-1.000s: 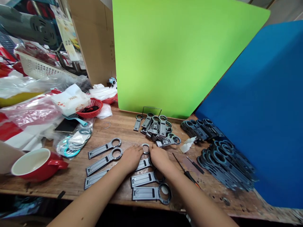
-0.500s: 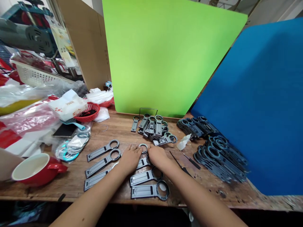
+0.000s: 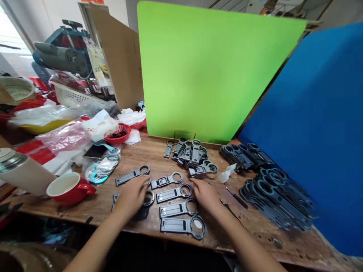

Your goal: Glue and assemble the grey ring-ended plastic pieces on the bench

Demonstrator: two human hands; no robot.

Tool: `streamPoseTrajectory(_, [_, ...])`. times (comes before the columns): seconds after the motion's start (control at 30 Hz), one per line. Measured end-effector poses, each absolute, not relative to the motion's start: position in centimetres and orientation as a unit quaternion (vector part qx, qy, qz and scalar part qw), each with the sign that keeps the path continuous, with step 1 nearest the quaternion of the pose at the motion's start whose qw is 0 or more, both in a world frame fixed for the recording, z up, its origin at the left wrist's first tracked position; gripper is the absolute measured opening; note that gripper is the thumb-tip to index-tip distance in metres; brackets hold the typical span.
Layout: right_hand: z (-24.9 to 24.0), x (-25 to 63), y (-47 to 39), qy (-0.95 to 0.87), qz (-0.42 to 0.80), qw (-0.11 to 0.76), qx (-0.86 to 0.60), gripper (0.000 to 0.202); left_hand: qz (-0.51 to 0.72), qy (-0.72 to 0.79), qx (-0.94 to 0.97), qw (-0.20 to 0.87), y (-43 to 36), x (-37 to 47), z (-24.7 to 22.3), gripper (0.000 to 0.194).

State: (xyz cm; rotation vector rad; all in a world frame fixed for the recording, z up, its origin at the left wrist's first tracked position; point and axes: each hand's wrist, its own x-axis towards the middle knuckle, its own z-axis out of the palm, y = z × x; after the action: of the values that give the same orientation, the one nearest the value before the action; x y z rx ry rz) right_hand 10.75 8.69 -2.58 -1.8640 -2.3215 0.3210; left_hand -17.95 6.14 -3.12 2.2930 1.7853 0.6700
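Observation:
Flat grey ring-ended brackets lie in two columns on the wooden table. My left hand (image 3: 132, 194) lies over the left column, fingers stretched toward a ring and hiding much of the brackets below it. Above it, one left-column bracket (image 3: 127, 176) shows whole. Several brackets fill the right column, among them a top one with a raised block (image 3: 162, 182) and a bottom one (image 3: 174, 225). Just right of their rings rests my right hand (image 3: 206, 193), fingers loosely apart, with nothing visible in it.
Behind the columns sits a pile of brackets (image 3: 195, 153); darker stacks (image 3: 275, 196) stand at right. A screwdriver (image 3: 237, 198) and crumpled white plastic (image 3: 227, 173) lie near my right hand. A red mug (image 3: 68, 189) and flask (image 3: 24, 172) stand left. Green (image 3: 215, 71) and blue boards (image 3: 314, 124) rise behind.
My left hand has moved left, from the top right-column bracket to the left column. My right hand has drawn away to the right of the rings. The camera view has shifted.

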Motion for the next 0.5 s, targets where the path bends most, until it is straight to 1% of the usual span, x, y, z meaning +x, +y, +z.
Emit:
streamPoseTrajectory(0.03, [-3.4,11.3,8.1,-0.757,0.131,0.119,-0.628,0.038,0.246,0.622,0.738,0.088,4.9,-19.4,-3.2,0.036])
streamPoseTrajectory(0.1, [-5.1,12.1,7.1,-0.716,0.187,0.197,-0.643,0.038,0.243,0.660,0.703,0.101,2.5,-21.3,-3.5,0.034])
streamPoseTrajectory(0.23, [-7.8,12.8,6.7,-0.639,0.242,0.287,-0.671,0.043,0.195,0.648,0.728,0.113,-0.2,-21.5,-4.9,0.029])
streamPoseTrajectory(0.33, [-8.9,13.1,6.9,-0.616,0.246,0.320,-0.676,0.047,0.191,0.625,0.754,0.069,-0.1,-20.6,-6.1,0.034])
streamPoseTrajectory(0.43, [-9.4,13.2,6.9,-0.618,0.253,0.315,-0.674,0.048,0.181,0.597,0.781,0.025,0.6,-20.6,-7.2,0.037])
streamPoseTrajectory(0.5, [-9.5,13.2,6.8,-0.621,0.255,0.312,-0.672,0.048,0.167,0.584,0.794,0.003,0.9,-21.0,-7.8,0.042])
